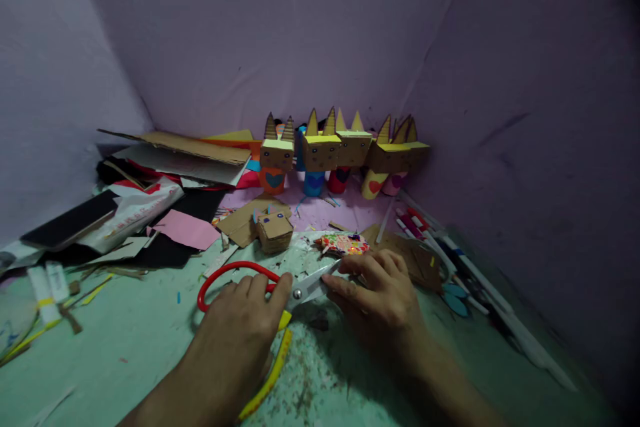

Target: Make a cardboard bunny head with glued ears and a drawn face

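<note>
Green mat (125, 347); scissors (306, 288) half under left hand (245, 323)

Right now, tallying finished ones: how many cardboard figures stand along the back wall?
5, left to right: orange-bodied figure, blue-bodied figure, red-bodied figure, yellow-bodied figure, pink-bodied figure. They overlap, so another may be hidden.

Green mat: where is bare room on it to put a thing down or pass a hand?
Barest: the near left of the green mat, between the white tags and the left hand on the scissors. A narrower patch lies right of the right hand, before the pens. Crowded: paper pile, cardboard figures.
</note>
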Tool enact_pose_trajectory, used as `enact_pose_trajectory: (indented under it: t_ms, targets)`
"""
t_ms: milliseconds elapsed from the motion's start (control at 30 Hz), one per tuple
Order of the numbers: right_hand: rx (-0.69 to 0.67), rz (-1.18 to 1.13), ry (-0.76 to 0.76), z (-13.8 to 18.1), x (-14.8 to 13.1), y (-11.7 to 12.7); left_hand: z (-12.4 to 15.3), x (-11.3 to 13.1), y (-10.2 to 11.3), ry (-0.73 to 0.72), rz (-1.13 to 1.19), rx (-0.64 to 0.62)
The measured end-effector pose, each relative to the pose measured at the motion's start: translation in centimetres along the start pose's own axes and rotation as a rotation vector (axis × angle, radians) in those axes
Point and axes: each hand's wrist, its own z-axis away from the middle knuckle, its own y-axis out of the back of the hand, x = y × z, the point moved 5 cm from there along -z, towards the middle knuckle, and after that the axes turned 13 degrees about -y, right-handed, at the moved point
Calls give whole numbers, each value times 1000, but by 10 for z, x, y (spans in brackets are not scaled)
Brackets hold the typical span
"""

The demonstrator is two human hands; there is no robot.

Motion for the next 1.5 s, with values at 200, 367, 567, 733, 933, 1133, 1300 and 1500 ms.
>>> enact_pose_trajectory:
  t_ms: [200, 367, 567, 733, 933, 1133, 1300, 1500]
  targets:
    - [92, -53, 74, 4, 2, 1, -1, 1, -1, 22, 49, -1]
    - [-38, -398, -169, 3, 5, 0, 2, -11, 2, 113, 130, 94]
    - [-665, -1357, -1460, 36, 5, -51, 8, -17, 17, 104, 691, 390]
    - [-672, -1535, -1624, 40, 2, -55, 8, -22, 14, 200, 800, 505]
    - [-691, -1561, -1654, 41, 3, -58, 9, -24, 11, 209, 974, 588]
    - [-783, -1516, -1561, 44, -8, -59, 9, -15, 7, 315, 1179, 563]
    - [-877, -1508, -1533, 44, -14, -58, 3, -7, 10, 317, 1232, 451]
    - [-904, -1478, -1559, 45, -13, -58, 5, -4, 14, 302, 1026, 519]
